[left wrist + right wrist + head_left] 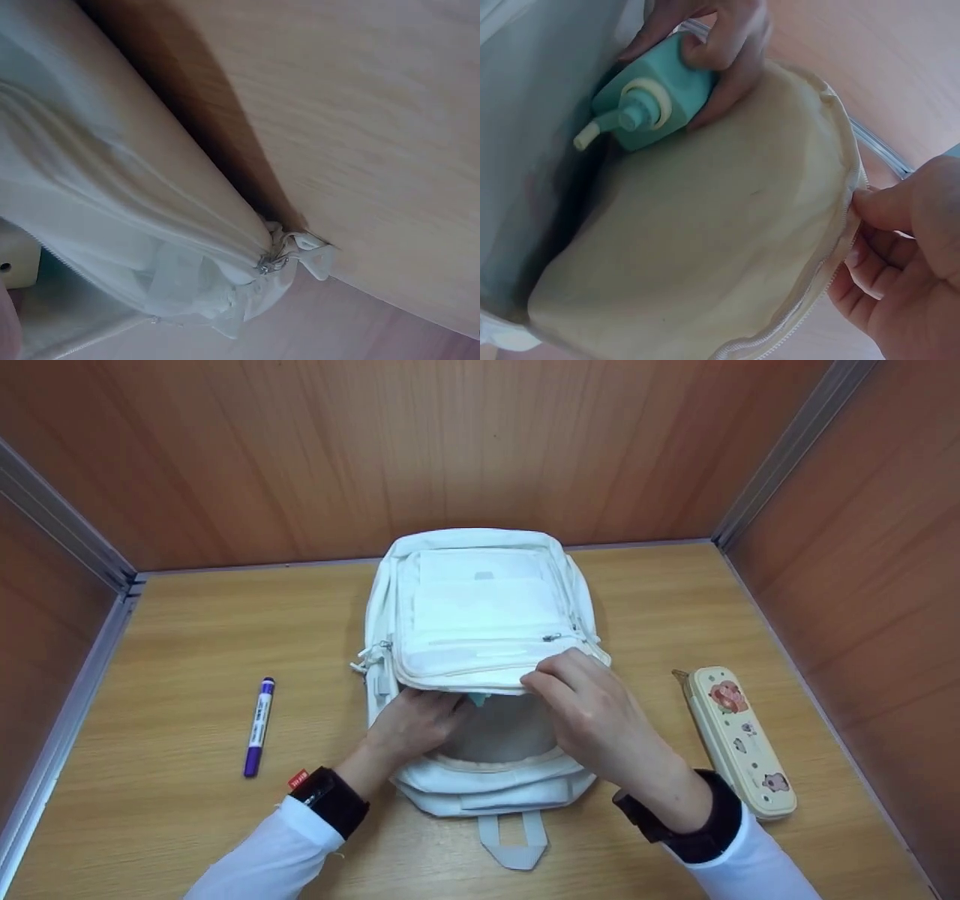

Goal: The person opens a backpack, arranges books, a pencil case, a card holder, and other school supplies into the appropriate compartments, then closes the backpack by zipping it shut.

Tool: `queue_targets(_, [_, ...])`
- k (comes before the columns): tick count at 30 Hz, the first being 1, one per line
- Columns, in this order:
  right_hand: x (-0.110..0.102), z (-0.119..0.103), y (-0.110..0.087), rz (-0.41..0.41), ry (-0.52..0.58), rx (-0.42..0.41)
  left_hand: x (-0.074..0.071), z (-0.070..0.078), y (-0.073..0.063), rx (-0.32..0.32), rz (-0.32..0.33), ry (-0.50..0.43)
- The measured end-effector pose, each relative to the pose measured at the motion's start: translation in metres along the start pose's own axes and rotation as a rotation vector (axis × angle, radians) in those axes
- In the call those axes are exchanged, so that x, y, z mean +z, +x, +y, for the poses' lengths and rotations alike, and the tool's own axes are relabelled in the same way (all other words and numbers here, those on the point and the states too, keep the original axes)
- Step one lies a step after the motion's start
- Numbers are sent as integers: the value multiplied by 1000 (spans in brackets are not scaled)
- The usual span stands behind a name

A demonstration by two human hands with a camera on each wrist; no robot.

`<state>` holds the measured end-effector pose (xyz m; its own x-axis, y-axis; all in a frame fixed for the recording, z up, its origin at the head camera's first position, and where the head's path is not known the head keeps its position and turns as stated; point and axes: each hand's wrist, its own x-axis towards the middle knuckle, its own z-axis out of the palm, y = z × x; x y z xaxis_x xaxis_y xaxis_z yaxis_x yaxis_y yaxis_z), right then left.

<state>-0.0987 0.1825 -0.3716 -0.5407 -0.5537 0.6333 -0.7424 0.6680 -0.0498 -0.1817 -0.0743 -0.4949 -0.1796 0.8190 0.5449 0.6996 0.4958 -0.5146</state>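
Note:
A white backpack (480,600) lies on the table, its main compartment unzipped at the near end. My right hand (600,716) pinches the zippered edge of the raised front flap (727,202) and holds it up. Inside the opening, my left hand (416,720) grips a teal pump bottle (656,94) with a cream collar and nozzle. The head view shows only a sliver of that bottle under the flap; the right wrist view shows it tilted, fingers wrapped round its body. In the left wrist view, the backpack's side and zipper pulls (274,259) fill much of the picture.
A purple-and-white marker (259,727) lies on the table left of the backpack. To the right is a cream pencil case (742,742) with cartoon prints. Wooden panels (480,450) enclose the table at the back and both sides. The backpack's handle loop (514,855) points toward me.

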Motion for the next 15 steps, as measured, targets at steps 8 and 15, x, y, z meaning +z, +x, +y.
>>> queue_targets(8, [0,-3,-3,-5,24,-3,-3,8,5,-35,-332,265])
queue_targets(15, [3,-4,-8,17,28,-18,1,4,12,-239,-353,156])
